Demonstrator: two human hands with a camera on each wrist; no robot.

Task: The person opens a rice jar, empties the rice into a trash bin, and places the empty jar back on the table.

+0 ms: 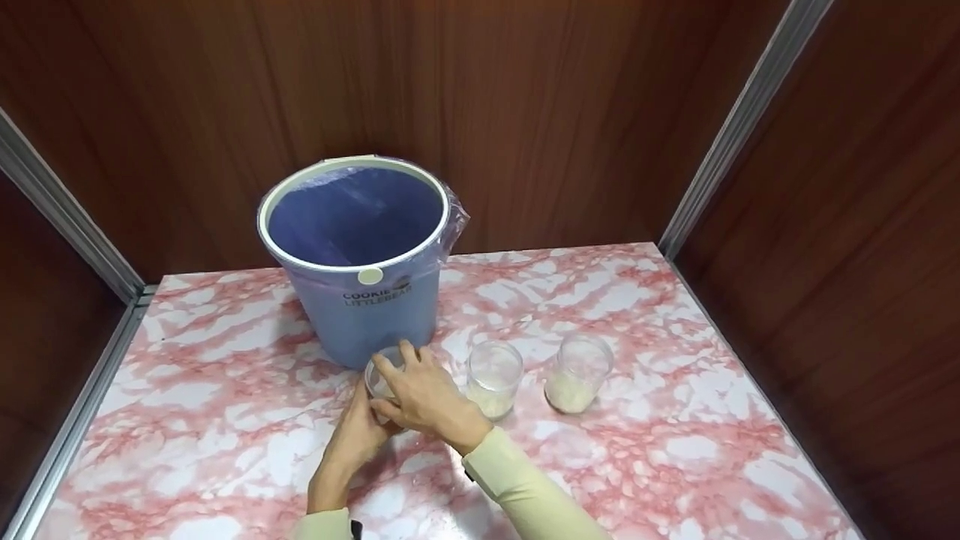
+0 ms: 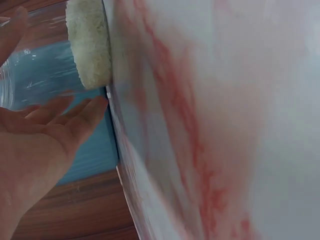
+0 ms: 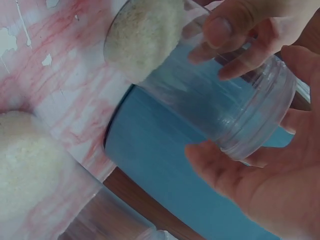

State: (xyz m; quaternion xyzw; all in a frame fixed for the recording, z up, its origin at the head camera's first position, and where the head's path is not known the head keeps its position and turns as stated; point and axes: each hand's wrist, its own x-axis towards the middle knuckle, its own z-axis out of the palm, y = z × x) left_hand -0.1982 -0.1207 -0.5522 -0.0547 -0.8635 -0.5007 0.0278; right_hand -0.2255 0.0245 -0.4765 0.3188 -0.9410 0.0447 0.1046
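Observation:
A clear jar (image 3: 200,95) with white rice grains (image 3: 145,42) in its bottom stands on the table, close against the front of the blue bin (image 1: 367,319). My left hand (image 1: 356,435) holds its side, with the thumb and fingers on either side of the wall. Over its mouth, my right hand (image 1: 427,390) spreads its fingers and thumb around the clear ridged rim (image 3: 260,110). Whether a lid sits there cannot be told. To the right stand two more clear jars, one near (image 1: 495,375) and one farther (image 1: 579,375), each with rice at the bottom.
The bin has a pale rim and a clear plastic liner (image 1: 455,217) hanging over its right edge. The table (image 1: 675,450) has a red-and-white marbled top. Brown wood-grain panels (image 1: 555,135) with metal edge strips (image 1: 742,135) enclose it behind and at both sides.

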